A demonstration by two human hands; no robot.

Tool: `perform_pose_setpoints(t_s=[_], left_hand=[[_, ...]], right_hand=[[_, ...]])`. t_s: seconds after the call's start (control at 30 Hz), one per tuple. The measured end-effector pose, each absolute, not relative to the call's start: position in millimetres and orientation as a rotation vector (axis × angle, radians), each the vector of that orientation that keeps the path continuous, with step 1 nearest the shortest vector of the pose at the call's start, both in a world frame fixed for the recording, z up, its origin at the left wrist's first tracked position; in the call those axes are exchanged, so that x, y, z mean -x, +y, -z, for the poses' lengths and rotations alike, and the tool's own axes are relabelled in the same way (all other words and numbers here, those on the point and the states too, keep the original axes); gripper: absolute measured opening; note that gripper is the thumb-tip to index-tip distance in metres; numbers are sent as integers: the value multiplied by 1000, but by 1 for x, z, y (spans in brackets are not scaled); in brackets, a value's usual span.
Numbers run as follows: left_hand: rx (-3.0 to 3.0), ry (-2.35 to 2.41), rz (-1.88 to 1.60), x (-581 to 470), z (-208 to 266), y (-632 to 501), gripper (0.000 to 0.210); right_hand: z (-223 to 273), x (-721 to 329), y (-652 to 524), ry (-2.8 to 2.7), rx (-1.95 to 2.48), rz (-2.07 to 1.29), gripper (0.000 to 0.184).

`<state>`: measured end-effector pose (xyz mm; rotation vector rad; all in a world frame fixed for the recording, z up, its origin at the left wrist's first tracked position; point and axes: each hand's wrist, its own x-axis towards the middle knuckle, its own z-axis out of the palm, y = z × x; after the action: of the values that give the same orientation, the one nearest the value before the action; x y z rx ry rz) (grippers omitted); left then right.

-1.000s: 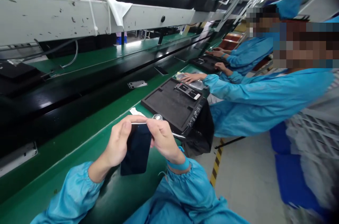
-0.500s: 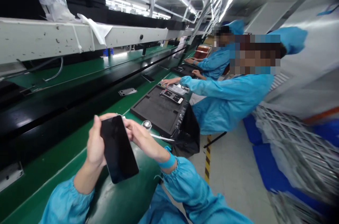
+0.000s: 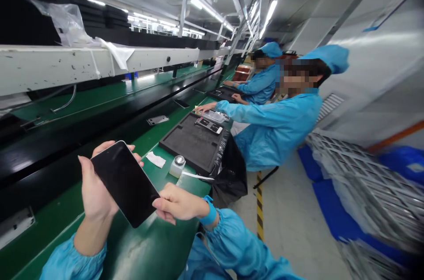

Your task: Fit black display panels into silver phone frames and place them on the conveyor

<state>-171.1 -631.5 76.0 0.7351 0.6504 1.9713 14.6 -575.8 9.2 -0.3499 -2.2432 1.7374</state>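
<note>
- Grip, head view: left hand (image 3: 94, 185) is clamped on the phone (image 3: 125, 183), thumb along the near long edge, fingertips (image 3: 109, 145) curling over the far edge; the glass faces up toward the camera.
- Right hand (image 3: 177, 204) is loosely curled, its fingers pinching or touching the lower right corner of the phone; whether it carries any weight I cannot tell. A blue wrist strap (image 3: 209, 210) sits at the cuff.
- Location: phone is lifted clear of the green worktop (image 3: 155, 236), tilted, held between the two hands above its near edge.
- Progress, judged: handling looks like an inspection of the screen side. Glass is turned to the light and both hands are on it, so the look-over seems mid-way; the phone is not yet set down on the worktop or in the black tray (image 3: 190, 143).
- Appearance of the phone: flat dark slab, screen off, glossy, rounded corners, thin pale rim along the top edge. No crack, smear or film is visible at this sharpness.
- Nearby on the worktop: a small clear bottle (image 3: 178, 166) with a metal cap, a white wipe (image 3: 155, 159) and a thin white strip (image 3: 197, 175), all apart from the hands.
- Farther along, a co-worker's hand (image 3: 205, 107) rests by another phone (image 3: 209, 125) on the tray.
</note>
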Motion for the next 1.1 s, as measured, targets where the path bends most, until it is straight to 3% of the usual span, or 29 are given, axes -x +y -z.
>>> perform_pose_setpoints(t_s=[0.17,0.33,0.53,0.63,0.8,0.97,1.1], left_hand=[[-648,675,-2122,163,-79,-634,50],[-429,858,-2197,154,-90,-637,50],[-535,936,-2295,144,-99,-643,25],[-524,979,-2347,143,-98,-642,23],[-628,1022,-2259,156,-89,-637,13],[-724,1077,-2018,167,-76,-632,45],[-846,1130,-1875,178,-61,-629,46]], right_hand=[[9,6,-583,-1947,365,-1895,80],[8,16,-586,-1912,360,-1840,79],[3,27,-583,-1940,58,-1985,71],[-2,29,-582,-1949,131,-1954,67],[-10,12,-570,-1941,293,-1948,79],[-4,-6,-568,-1841,388,-1836,82],[13,-12,-577,-1817,422,-1797,86]])
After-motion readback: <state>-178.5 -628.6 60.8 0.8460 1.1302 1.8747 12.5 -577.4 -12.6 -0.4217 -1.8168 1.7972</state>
